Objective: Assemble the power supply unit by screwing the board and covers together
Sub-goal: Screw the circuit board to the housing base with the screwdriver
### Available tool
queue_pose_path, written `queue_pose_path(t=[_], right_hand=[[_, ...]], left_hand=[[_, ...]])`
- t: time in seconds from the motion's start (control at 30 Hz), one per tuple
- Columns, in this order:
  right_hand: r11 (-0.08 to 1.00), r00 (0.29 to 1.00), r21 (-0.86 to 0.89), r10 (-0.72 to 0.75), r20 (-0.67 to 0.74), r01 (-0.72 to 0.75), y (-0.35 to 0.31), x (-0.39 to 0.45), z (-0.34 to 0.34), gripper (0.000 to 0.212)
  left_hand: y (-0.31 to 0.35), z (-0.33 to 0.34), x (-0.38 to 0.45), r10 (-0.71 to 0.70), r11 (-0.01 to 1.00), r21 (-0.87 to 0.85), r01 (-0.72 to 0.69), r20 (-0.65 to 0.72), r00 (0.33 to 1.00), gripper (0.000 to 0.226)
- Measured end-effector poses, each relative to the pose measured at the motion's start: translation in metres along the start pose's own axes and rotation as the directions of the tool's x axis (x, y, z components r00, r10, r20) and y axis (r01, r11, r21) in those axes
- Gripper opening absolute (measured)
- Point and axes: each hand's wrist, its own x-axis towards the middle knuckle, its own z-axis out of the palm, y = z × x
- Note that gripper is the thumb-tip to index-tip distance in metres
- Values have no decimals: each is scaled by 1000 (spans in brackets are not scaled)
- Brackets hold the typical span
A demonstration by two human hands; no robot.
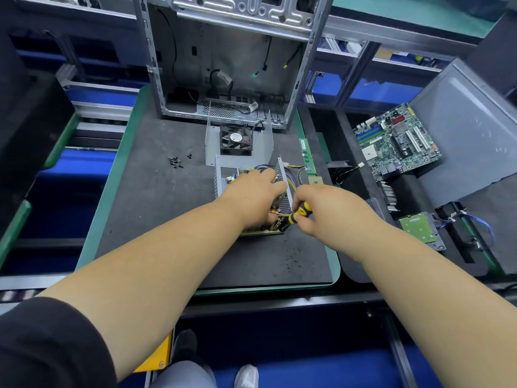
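An open computer case [223, 57] stands at the far side of the dark work mat [156, 219], out of the way of the work. In front of it lies the other cover [239, 141] with its black fan [236, 140], probably set aside until the board is fixed.

The power supply unit [251, 189] sits in the middle of the mat, near the person. It is an open grey metal shell with a perforated wall, a board with a copper coil inside, and a bundle of yellow and purple wires going out to the right.

The left hand [251, 197] lies over the unit with the fingers curled around the perforated wall, I think to keep it from sliding. The right hand [319, 205] is clamped on the yellow and black screwdriver [299, 212], whose tip points into the near corner of the unit.

Small black screws [176, 162] lie in a group far left on the mat, within reach.
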Motion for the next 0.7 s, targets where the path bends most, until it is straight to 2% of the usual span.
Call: queue_pose_path(t=[0.13,0.37,0.47,0.6,0.7], right_hand=[[995,998,-82,-44,32,47,-3,6,-2,19],[999,999,-47,-1,35,3,-2,6,-5,17],[989,998,-146,-1,62,11,-6,8,-4,23],[919,994,-388,94,51,-67,-9,12,-4,30],[898,995,-431,99,6,-87,-12,8,-3,30]], left_hand=[[-1,1,0,-6,1000,-20,6,-5,1000,48],[-1,3,1,-12,999,-35,11,-12,1000,46],[-1,3,1,-16,999,-44,16,-9,1000,46],[-1,3,0,-19,998,-53,19,-6,1000,48],[-1,3,0,-21,999,-49,20,-10,1000,48]])
